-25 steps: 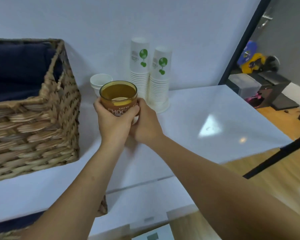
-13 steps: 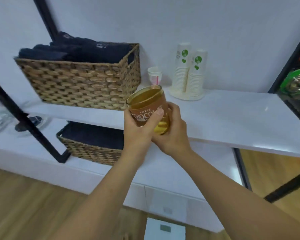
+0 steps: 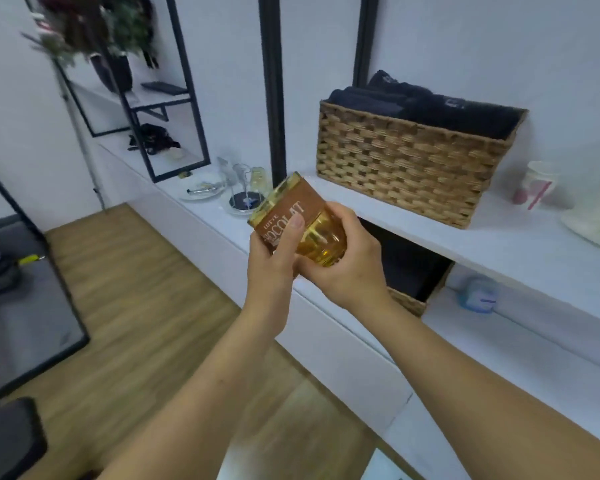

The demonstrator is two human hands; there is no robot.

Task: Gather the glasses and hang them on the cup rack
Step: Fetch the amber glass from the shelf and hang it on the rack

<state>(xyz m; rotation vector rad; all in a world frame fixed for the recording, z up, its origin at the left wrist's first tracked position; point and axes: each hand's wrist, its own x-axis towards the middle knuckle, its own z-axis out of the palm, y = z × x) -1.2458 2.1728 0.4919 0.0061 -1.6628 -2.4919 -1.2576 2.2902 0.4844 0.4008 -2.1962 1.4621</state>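
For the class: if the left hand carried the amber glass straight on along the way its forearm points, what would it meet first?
Probably the cup rack on the white counter, beyond the amber glass in the left hand; depth is unclear.

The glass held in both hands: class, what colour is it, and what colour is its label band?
Amber-yellow glass with a brown label band; head view.

A white upper shelf (image 3: 520, 244) carries a woven basket (image 3: 406, 171) filled with dark folded cloth. Right of the basket on that shelf stands a paper cup (image 3: 537, 185), and further right a pale stack, cut off by the edge. Below and left of the basket runs a long white counter (image 3: 219, 223). On it, left of the basket, stand a wire cup rack (image 3: 245, 195) on a round base and a plate (image 3: 203, 188). A second basket (image 3: 409, 299) sits under the upper shelf.
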